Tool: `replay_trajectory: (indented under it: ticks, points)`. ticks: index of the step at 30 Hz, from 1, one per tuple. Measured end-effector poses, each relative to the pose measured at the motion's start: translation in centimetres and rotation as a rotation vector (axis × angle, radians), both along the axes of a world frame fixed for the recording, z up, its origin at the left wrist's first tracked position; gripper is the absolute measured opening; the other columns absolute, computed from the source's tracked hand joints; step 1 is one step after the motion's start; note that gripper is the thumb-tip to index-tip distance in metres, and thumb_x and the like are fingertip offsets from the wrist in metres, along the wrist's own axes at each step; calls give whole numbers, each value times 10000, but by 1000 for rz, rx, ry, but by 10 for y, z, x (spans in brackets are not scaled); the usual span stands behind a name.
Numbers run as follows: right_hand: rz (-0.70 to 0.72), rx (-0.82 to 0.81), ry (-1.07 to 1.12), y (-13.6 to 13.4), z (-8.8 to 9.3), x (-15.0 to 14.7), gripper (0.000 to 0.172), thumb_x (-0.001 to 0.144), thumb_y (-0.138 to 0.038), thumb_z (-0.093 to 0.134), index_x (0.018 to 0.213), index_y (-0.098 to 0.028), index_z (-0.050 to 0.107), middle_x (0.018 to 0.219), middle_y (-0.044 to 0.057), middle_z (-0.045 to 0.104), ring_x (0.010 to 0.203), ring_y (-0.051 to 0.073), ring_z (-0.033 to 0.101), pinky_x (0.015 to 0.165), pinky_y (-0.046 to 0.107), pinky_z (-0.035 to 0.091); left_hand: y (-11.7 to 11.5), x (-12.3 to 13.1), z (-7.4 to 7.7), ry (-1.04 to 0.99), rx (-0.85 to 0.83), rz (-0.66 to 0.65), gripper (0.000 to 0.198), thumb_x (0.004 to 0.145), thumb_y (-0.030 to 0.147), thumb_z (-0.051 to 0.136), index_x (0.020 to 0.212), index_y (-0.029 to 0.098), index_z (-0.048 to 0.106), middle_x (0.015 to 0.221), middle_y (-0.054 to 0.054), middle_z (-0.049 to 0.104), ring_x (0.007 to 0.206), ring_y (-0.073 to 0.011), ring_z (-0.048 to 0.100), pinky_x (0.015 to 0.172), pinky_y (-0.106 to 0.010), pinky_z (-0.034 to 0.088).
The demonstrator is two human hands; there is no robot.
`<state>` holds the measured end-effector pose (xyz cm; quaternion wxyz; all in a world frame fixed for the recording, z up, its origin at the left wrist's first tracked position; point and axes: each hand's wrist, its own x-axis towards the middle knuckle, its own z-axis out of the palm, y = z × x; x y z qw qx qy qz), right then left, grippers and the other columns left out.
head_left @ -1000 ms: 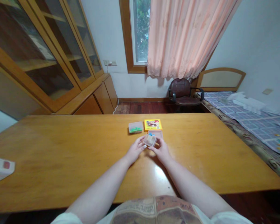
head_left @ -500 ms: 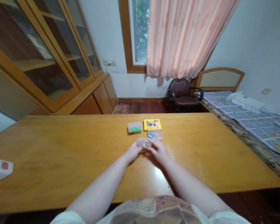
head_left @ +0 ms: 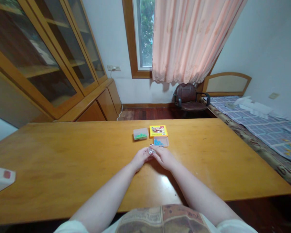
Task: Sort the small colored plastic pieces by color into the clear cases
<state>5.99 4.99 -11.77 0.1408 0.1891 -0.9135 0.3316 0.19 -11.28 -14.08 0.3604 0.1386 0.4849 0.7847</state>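
1. Patterned cloth (head_left: 160, 220), lowest in view, at the person's lap against the near table edge.
2. Wooden table (head_left: 63, 168), wide, glossy, with a bright glare patch just behind the wrists.
3. Red-and-white tray (head_left: 0, 176), at the far left edge of the table, cut off by the frame, well apart from everything else.
4. Clear case with blue pieces (head_left: 161, 141), flat on the table just beyond the right fingertips; nearest neighbour to the hands.
5. Clear case with green pieces (head_left: 140, 134), flat, to the left of and slightly beyond item 4.
6. Yellow box (head_left: 158, 131), flat, printed top, just beside item 5 and touching or almost touching the far side of item 4.
7. Beyond the table: brown armchair (head_left: 190, 97) under a pink curtain (head_left: 189, 42); bed with checked cover (head_left: 257, 123) to the right; glass-fronted cabinet (head_left: 46, 61) to the left.

Hands, meeting at mid-table:
8. Left hand (head_left: 140, 158), resting on the table, fingers curled inward, tips pinched on a small clear item (head_left: 150, 150).
9. Right hand (head_left: 163, 157), likewise low on the table, fingers curled and closed on the same item from the other side.
10. The small clear item sits between the 2 sets of fingertips, mostly hidden; only a pale speckled corner shows. Whether it touches the table cannot be told.
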Motion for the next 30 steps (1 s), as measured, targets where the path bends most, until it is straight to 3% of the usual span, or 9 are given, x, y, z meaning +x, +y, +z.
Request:
replay_trajectory:
  ticks: [5,11,16,20,22,27,30]
  points:
    - [-91,152,57,-5,-4,-4,374,949,-262,438,1282,-139,556,1251,145,622,1159,217,588,980,377,482,-3,-3,-1,4,-12,-6,514,671,447,803,1067,150,665,1106,-126,676,1018,-238,631,951,-377,455]
    - [-179,218,11,-16,-7,-12,357,952,-265,446,1266,-150,573,1205,119,655,1069,211,638,944,343,490,-7,-10,3,27,-41,2,472,713,480,758,1043,155,668,1080,-118,681,988,-228,638,931,-374,467]
    - [-259,88,-33,-27,1,-20,339,966,-273,417,1231,-177,605,1133,98,690,1018,210,648,904,343,500,-15,-17,5,62,-41,14,463,736,506,727,1029,156,653,1068,-116,683,986,-231,643,937,-380,463]
    - [-109,-17,27,-23,4,-26,333,953,-270,454,1247,-212,599,1177,74,673,1060,217,622,936,371,475,-22,-23,7,59,-27,45,558,683,461,787,1122,179,588,1121,-111,666,1018,-232,636,955,-385,452]
    - [-86,-60,42,-18,-1,-28,343,954,-259,446,1265,-231,586,1188,68,669,1051,216,626,930,382,478,-24,-26,8,66,-26,87,614,645,398,828,1151,193,545,1143,-105,659,1025,-230,636,962,-392,448]
    - [-222,-105,48,-8,-23,-29,352,944,-235,431,1257,-212,591,1172,100,673,1045,233,635,919,410,495,-28,-34,11,187,-127,149,580,652,334,821,1127,156,541,1207,-155,630,1112,-271,605,1007,-429,423]
    - [-198,-90,29,-7,-33,-29,363,927,-219,457,1272,-195,569,1185,111,664,1063,230,632,927,404,497,-31,-38,12,262,-177,153,642,633,289,818,1195,161,536,1318,-171,558,1202,-295,549,1050,-456,392]
